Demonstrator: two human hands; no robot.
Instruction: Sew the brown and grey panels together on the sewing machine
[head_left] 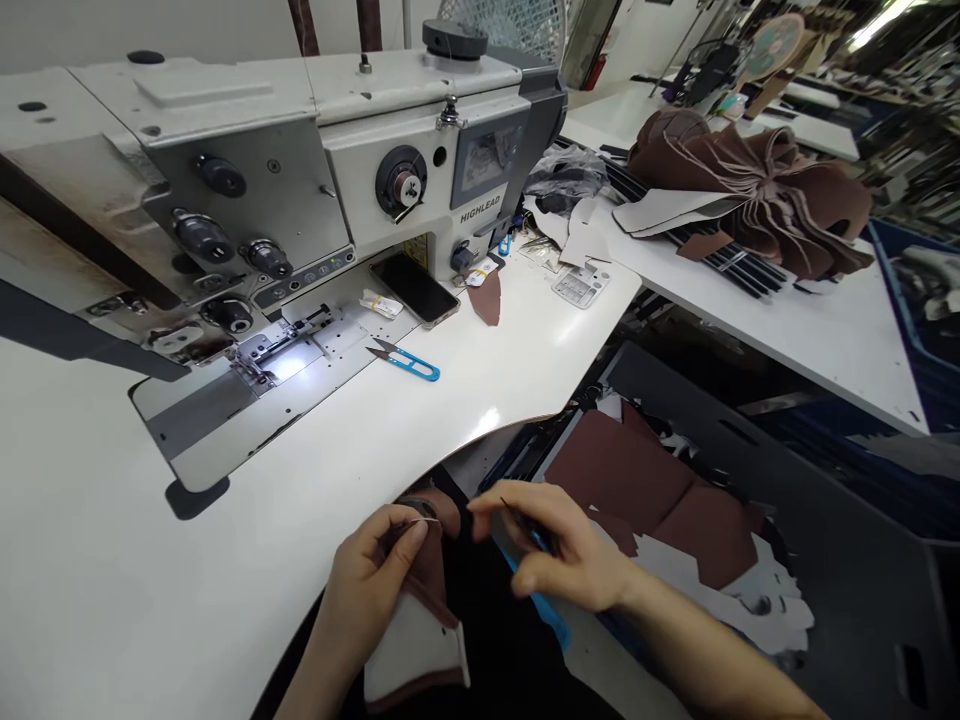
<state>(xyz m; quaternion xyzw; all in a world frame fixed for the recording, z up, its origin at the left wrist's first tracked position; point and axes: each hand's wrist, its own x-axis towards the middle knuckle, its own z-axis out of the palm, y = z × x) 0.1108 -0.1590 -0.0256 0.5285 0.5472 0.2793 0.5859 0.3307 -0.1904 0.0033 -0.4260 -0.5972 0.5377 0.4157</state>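
My left hand [369,570] pinches the upper edge of a sewn brown leather piece [430,568] with a pale backing, which hangs over my lap. A short pale thread end [427,519] sticks out at its thumb and forefinger. Just to the right, apart from the piece, my right hand [559,545] is raised with its fingers curled around a thin dark tool [538,538]. Blur and the fingers hide most of that tool, so its kind is unclear. Both hands are in front of the white table's curved edge [450,450].
A sewing machine [360,150] stands on the table. Blue thread snips [409,362], a phone [415,287] and a brown scrap [486,300] lie near it. At right, a grey bin [847,560] holds brown and white offcuts. Bundled brown pieces [750,190] rest on another table.
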